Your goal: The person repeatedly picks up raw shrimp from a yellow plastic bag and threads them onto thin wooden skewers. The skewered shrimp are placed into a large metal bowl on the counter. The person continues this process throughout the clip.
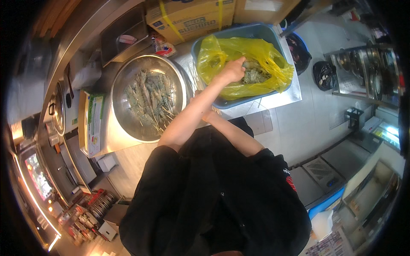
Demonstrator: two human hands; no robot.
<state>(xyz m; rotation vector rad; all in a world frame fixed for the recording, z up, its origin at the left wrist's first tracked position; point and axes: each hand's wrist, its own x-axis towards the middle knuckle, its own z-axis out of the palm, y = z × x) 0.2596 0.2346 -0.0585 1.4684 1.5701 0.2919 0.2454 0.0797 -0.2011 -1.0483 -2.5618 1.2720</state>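
My left hand (234, 69) reaches across into a yellow plastic bag (213, 54), its fingers at a heap of raw grey shrimp (256, 73). Whether it grips one cannot be made out. The bag lines a blue-grey plastic tub (272, 32). My right hand (197, 93) is mostly hidden beneath my left forearm, between tub and bowl. Thin wooden skewers (192, 76) lie near it, and some stick ends (217, 110) show beside the right wrist. On my left, a wide steel bowl (120, 112) holds many skewered shrimp (149, 96), their sticks pointing towards me.
All this stands on a steel table (285, 99). Cardboard boxes (195, 20) sit behind the tub, a narrow open carton (93, 124) left of the bowl. A dark metal pan (123, 35) is at the back left. On the floor at right lies a black bag (323, 75) by a rack.
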